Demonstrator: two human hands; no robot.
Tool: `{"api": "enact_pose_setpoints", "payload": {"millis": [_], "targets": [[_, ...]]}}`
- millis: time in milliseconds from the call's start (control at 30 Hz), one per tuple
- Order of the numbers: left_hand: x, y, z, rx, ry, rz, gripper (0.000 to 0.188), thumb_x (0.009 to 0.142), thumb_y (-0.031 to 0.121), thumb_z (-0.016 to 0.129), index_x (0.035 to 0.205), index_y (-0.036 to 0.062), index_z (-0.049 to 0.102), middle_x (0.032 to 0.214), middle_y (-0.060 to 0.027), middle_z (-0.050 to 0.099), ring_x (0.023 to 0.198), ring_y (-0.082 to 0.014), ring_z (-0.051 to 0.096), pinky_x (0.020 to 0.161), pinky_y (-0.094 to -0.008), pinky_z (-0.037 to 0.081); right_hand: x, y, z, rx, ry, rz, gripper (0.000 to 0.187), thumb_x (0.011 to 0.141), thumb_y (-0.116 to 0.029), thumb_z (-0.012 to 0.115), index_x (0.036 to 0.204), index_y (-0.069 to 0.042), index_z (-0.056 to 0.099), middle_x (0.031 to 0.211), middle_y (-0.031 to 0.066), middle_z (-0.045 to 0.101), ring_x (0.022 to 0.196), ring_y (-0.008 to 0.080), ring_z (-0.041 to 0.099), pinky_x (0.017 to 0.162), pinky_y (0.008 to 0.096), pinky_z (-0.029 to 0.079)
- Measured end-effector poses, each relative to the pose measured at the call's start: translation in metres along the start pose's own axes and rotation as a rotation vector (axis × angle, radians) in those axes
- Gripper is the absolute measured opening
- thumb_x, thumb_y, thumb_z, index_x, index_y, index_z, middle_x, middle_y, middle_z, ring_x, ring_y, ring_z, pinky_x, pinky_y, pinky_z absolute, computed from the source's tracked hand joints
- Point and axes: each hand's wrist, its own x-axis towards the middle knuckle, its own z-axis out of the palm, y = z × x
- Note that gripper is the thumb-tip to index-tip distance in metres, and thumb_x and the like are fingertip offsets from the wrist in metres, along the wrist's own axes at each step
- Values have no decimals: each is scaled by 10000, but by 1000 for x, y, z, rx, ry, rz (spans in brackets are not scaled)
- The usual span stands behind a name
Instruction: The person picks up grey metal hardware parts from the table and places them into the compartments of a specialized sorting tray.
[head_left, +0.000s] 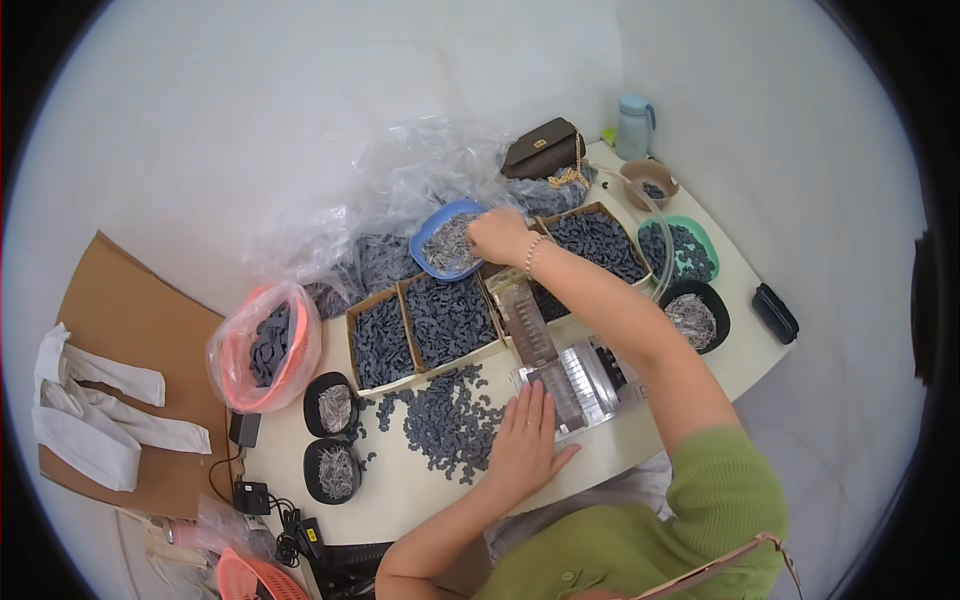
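Note:
My left hand lies flat with its fingers stretched out, fingertips resting at the near left edge of a metal fixture. Across the table, my right hand reaches to the right side of a blue bowl of thin silvery metal pins. Its fingers are curled together at the pins, and whatever they pinch is too small to make out. A clear slotted plastic strip runs from the fixture toward the boxes. Left of my left hand spreads a loose pile of small dark grey curved parts.
Cardboard boxes of grey parts line the table's middle. Black bowls of pins stand at left, and another black bowl at right. A green tray, a pink basket, a dark handbag and a bottle stand around.

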Motion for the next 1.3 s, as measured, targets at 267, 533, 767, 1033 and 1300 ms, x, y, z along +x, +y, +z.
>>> {"api": "enact_pose_setpoints", "payload": {"millis": [267,533,767,1033,1300], "targets": [[13,-10,8,-20,37,-52,819,829,520,599,1318,-107,404,1410,-310,347,1335,-422,324,1077,-513,277,12,0,7,98,-24,83,183,791,-126,619,951,-97,703,963,138,699,915,281,677,768,410,526],[-4,18,-2,-9,16,-33,881,797,574,608,1307,-118,417,1407,-302,359,1330,-416,337,1065,-513,300,11,7,10,168,-61,94,138,765,-172,670,880,-116,721,920,129,704,904,290,677,768,406,532],[-3,13,6,22,34,-27,865,803,545,621,1324,-109,400,1410,-287,364,1333,-404,339,1070,-519,288,5,20,15,498,90,106,147,727,-177,728,839,-83,725,852,113,705,814,271,678,727,385,527],[-7,-5,-3,-146,-2,-141,831,859,471,596,1396,-85,289,1454,-295,275,1392,-409,216,1104,-539,173,-90,17,-22,806,-41,-196,138,764,-173,682,817,-47,699,772,94,696,692,197,658,664,334,511],[-12,-8,-1,-170,-26,-165,788,867,424,603,1396,-72,295,1453,-302,267,1388,-427,206,1104,-545,158,-205,-26,-6,510,-232,-392,143,749,-195,704,842,-87,690,817,85,682,765,278,654,673,389,502]]}}
